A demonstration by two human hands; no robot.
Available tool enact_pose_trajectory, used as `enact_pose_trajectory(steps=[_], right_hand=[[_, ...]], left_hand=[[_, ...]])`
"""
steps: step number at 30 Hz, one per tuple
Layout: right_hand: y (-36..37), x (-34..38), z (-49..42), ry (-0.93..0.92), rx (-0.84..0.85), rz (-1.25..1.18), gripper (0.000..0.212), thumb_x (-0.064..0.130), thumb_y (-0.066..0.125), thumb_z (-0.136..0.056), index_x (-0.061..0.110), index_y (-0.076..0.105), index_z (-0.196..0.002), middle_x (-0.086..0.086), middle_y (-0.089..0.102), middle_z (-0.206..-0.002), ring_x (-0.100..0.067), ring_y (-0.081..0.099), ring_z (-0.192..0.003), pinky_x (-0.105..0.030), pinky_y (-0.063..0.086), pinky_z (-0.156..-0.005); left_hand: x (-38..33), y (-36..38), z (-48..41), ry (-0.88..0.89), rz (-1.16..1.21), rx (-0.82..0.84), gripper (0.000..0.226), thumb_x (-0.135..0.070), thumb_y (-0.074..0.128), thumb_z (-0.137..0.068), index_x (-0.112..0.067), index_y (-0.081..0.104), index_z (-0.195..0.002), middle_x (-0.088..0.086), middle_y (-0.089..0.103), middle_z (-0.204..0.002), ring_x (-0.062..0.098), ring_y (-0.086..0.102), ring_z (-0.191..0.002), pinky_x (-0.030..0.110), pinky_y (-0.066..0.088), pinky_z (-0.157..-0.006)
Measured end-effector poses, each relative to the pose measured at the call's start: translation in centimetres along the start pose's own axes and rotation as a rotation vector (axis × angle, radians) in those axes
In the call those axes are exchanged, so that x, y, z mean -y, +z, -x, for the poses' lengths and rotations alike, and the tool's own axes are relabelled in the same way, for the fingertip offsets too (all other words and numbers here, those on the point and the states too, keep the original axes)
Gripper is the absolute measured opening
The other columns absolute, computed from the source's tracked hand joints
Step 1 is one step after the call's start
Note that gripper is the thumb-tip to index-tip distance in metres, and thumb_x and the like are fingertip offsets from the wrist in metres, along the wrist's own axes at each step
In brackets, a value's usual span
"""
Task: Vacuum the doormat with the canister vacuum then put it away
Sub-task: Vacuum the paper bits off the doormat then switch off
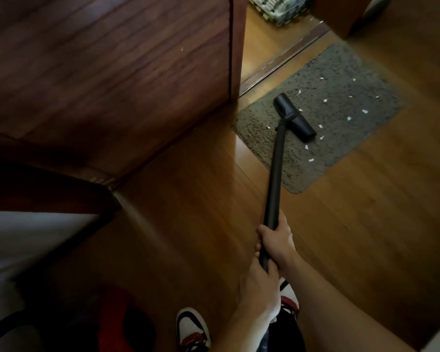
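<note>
the floor nozzle sits flat on the near-left part of the grey doormat, with white paper scraps scattered mostly ahead of it and to its right; the step would go best with the head kept flat on the pile and worked in slow overlapping strokes toward the far edge, so the mat does not bunch or slide on the wood floor. the right hand is wrapped closed round the black wand, higher up the tube; the left hand is clamped on it just below, the two nearly touching; the red canister rests on the floor at lower left, beside the person's shoe.
</note>
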State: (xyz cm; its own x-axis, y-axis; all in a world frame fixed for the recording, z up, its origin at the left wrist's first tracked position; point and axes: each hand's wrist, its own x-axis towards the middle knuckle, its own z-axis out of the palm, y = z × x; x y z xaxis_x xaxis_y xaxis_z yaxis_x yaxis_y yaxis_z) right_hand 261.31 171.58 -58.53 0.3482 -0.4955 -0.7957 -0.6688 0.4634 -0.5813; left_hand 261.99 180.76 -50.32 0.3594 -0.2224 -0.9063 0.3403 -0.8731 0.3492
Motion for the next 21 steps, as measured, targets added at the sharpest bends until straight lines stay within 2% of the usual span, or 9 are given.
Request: enact_pose_trajectory(steps=[3,11,15,16,18,19,20,21], right_hand=[[-1.4,0.7,-0.9,0.008,-0.010,0.006,0.068,0.008,0.058,-0.098,0.038,0.028,-0.151,-0.014,0.062,-0.094,-0.020,0.059,-0.052,-0.035,0.056,-0.053],[-2.7,0.2,-0.8,0.046,0.010,0.031,0.081,0.013,0.058,-0.097,0.043,0.014,-0.157,-0.022,0.063,-0.120,-0.017,0.061,-0.050,-0.030,0.053,-0.050],[-1.1,-0.5,0.3,0.050,0.017,0.013,0.082,0.012,0.057,-0.097,0.044,0.012,-0.158,-0.019,0.062,-0.121,-0.013,0.060,-0.046,-0.027,0.052,-0.047],[-0.5,-0.8,0.5,0.050,0.017,0.012,0.082,0.012,0.057,-0.097,0.044,0.012,-0.158,-0.018,0.063,-0.121,-0.013,0.060,-0.046,-0.027,0.052,-0.047],[0.8,-1.2,1.1,0.061,0.032,0.003,0.084,0.013,0.058,-0.097,0.045,0.010,-0.158,-0.020,0.063,-0.120,-0.012,0.061,-0.047,-0.027,0.052,-0.048],[1.4,-1.4,1.5,0.070,0.044,-0.008,0.084,0.012,0.058,-0.097,0.046,0.010,-0.157,-0.021,0.063,-0.121,-0.012,0.061,-0.047,-0.027,0.053,-0.048],[2.1,-1.6,1.9,0.078,0.054,-0.025,0.083,0.012,0.058,-0.098,0.046,0.011,-0.157,-0.022,0.062,-0.122,-0.012,0.061,-0.046,-0.027,0.053,-0.048],[2.8,-1.8,2.3,0.083,0.060,-0.044,0.081,0.011,0.058,-0.098,0.045,0.012,-0.156,-0.022,0.062,-0.122,-0.012,0.061,-0.046,-0.027,0.053,-0.049]], left_hand=[[-1.2,1.0,-0.5,-0.002,-0.004,-0.004,0.051,-0.053,0.030,-0.100,-0.031,0.041,-0.144,-0.003,0.066,-0.113,0.018,0.066,-0.096,0.037,0.056,-0.088],[-1.2,2.5,-0.7,-0.023,0.006,0.000,0.049,-0.050,0.030,-0.101,-0.031,0.037,-0.146,-0.002,0.067,-0.109,0.016,0.069,-0.091,0.036,0.058,-0.083],[0.6,1.5,-0.6,-0.050,0.057,0.014,0.043,-0.047,0.032,-0.102,-0.029,0.043,-0.140,-0.002,0.067,-0.095,0.014,0.070,-0.069,0.029,0.058,-0.058],[1.3,1.2,-0.5,-0.053,0.074,0.018,0.043,-0.048,0.033,-0.101,-0.029,0.044,-0.139,-0.001,0.067,-0.094,0.017,0.072,-0.072,0.031,0.058,-0.059],[2.8,0.5,-0.7,-0.051,0.096,0.017,0.047,-0.052,0.035,-0.099,-0.031,0.043,-0.140,0.003,0.068,-0.107,0.030,0.070,-0.097,0.041,0.060,-0.079],[3.5,0.1,-0.6,-0.055,0.101,0.010,0.048,-0.053,0.036,-0.098,-0.032,0.042,-0.141,0.005,0.067,-0.114,0.032,0.069,-0.103,0.041,0.058,-0.082],[4.3,-0.4,-0.5,-0.058,0.105,-0.005,0.049,-0.053,0.036,-0.099,-0.031,0.043,-0.141,0.006,0.067,-0.114,0.030,0.070,-0.098,0.038,0.058,-0.077],[4.9,-1.0,-0.3,-0.058,0.115,-0.020,0.048,-0.052,0.037,-0.099,-0.028,0.045,-0.140,0.004,0.068,-0.106,0.023,0.072,-0.084,0.033,0.058,-0.066]])
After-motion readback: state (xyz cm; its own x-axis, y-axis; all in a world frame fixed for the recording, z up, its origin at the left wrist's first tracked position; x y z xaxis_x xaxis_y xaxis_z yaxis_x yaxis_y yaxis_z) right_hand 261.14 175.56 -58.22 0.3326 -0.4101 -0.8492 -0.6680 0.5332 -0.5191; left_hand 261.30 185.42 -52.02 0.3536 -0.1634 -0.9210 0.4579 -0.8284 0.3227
